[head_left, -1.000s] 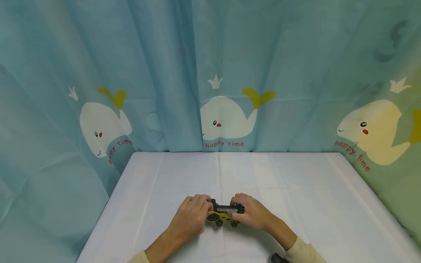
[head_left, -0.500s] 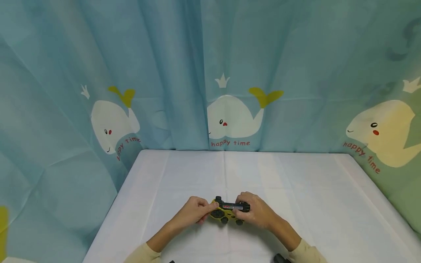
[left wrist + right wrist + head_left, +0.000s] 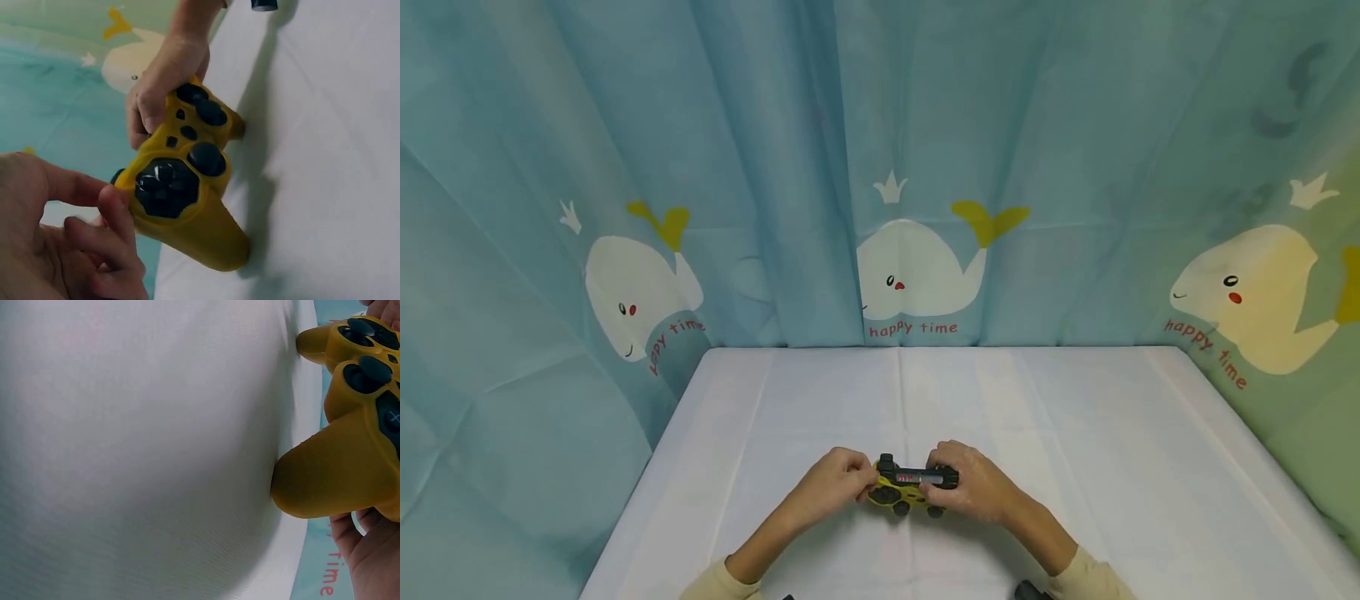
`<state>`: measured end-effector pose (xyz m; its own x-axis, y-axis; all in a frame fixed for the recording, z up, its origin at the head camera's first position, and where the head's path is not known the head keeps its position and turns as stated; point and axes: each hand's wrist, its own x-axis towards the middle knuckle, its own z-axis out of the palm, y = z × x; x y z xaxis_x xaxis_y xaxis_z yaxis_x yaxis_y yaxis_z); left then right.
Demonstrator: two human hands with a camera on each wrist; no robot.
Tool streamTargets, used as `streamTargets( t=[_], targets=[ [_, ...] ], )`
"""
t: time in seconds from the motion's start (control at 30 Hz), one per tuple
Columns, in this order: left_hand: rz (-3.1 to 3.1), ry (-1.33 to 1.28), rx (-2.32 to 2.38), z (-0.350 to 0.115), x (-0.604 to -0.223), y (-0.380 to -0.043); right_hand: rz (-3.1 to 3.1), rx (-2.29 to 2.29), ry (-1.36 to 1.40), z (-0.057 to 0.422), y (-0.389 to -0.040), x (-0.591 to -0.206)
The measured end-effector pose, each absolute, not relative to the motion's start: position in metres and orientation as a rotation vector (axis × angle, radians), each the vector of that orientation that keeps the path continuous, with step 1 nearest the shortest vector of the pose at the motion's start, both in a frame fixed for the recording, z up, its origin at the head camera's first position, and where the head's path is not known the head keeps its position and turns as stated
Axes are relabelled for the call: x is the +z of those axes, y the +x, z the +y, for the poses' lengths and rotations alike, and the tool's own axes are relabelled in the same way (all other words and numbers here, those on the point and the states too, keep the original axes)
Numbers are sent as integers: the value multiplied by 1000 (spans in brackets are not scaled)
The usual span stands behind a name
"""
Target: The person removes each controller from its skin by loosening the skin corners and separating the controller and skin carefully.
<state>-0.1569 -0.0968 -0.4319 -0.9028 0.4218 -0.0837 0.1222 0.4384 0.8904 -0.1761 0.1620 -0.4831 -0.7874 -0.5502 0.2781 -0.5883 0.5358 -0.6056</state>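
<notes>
From where I stood, a person had a yellow game controller (image 3: pixel 203 234) low in the middle of the head view, over a white-covered surface (image 3: pixel 1045 400). The right hand (image 3: pixel 968 482) had its grip closed round the controller's right end, thumb on the near side and fingers over the dark top edge. The left hand (image 3: pixel 835 485) was at the other end, its grip narrow, thumb and fingertips drawn together against the corner beside the black direction pad (image 3: pixel 165 186); whether they pinched that corner, I couldn't tell. Nor could I tell if the handles touched the cloth. Both black thumbsticks (image 3: pixel 206 159) showed in the left wrist view. Pale sleeves (image 3: pixel 1090 575) came in along the bottom of the head view, a dark object (image 3: pixel 1028 591) just beside the right one. Across the top hung a blue-green curtain (image 3: pixel 767 125) printed with white whales (image 3: pixel 921 271).
</notes>
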Motion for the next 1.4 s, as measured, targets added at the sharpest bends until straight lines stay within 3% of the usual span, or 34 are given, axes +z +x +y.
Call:
streamTargets(
  t=[0.23,0.5,1.4],
  targets=[
    [2108,209,1765,-100,-449,-149,-2725,1054,1006,162,-170,-481],
    [2021,-16,1817,-104,-466,-143,-2761,1104,990,167,-168,-479],
    [1770,-74,1947,-109,-488,-126,-2759,992,996,164,-173,-480]
  ],
)
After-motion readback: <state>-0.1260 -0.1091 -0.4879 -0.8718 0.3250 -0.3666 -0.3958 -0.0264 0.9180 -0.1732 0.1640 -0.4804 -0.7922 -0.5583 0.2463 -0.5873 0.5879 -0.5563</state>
